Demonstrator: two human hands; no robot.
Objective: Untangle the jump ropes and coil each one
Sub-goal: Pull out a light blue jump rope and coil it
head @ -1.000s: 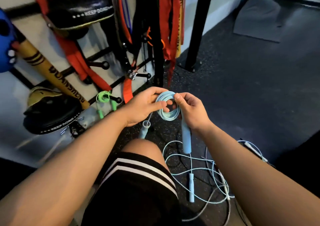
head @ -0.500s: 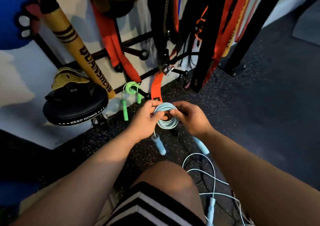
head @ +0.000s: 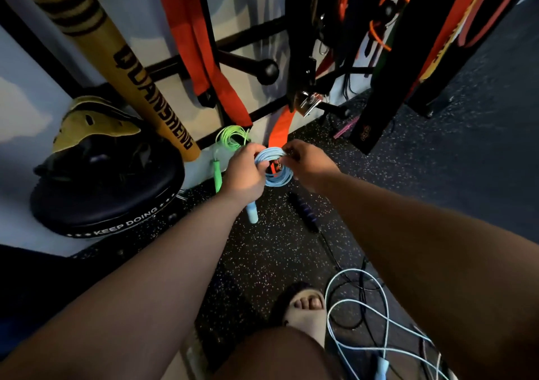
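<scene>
Status: partly complete.

1. Green coil [head: 232, 137]: wound and hanging at the foot of the rack [head: 248, 117], just left of the hands. One green handle hangs below it. Judged done.
2. Blue coil [head: 274, 172]: wound into a tight ring and held in the air, in front of the rack, between both hands. The left hand [head: 246, 172] has its fingers curled round the ring's left side. The right hand [head: 306, 161] pinches the upper right edge. One blue handle [head: 252, 213] hangs below the left hand; the other is not visible. Judged wound, not yet put down or hung.
3. Loose rope [head: 364, 306]: pale blue, lying in open crossing loops on the floor [head: 466, 175] beside the foot. Not coiled.
4. Dark rope [head: 304, 212]: its handle lies on the floor and its thin cord runs into the loose rope's loops. Probably tangled; not coiled.

Remaining work: place item 2, then separate and coil items 3 and 4.
</scene>
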